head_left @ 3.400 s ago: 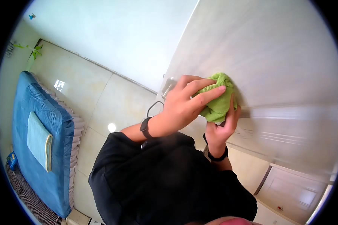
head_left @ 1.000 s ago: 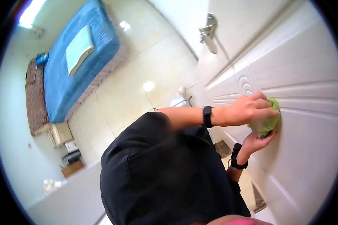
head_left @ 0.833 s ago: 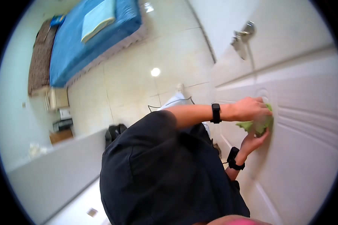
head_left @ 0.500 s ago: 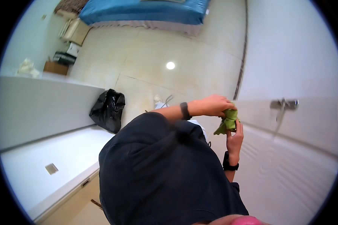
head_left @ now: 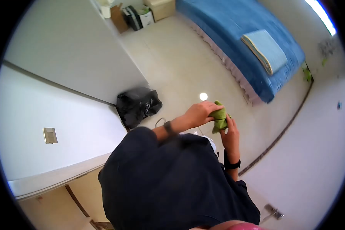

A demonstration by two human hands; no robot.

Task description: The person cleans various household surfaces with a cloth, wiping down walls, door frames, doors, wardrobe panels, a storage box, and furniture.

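A crumpled green cloth [head_left: 219, 119] is held between my two hands in front of my body, over the floor. My left hand [head_left: 198, 114], with a dark band at the wrist, grips its upper left part, thumb below and fingers over the top. On the lower right side, my right hand [head_left: 230, 138] pinches the cloth with its fingers, a black watch on that wrist. Folds hide some of the fingertips of both hands.
A black plastic bag [head_left: 138, 106] lies on the floor beside the grey panel. Beyond stands a bed with a blue cover [head_left: 234, 34] and a folded light-blue blanket [head_left: 265, 50]. At lower right is a white door with a metal handle [head_left: 274, 211]. Boxes [head_left: 145, 17] stand at the back.
My view has turned to the right, bringing more of the bed into sight and shifting the door handle to the lower right. Both hands still hold the green cloth, now away from the door.
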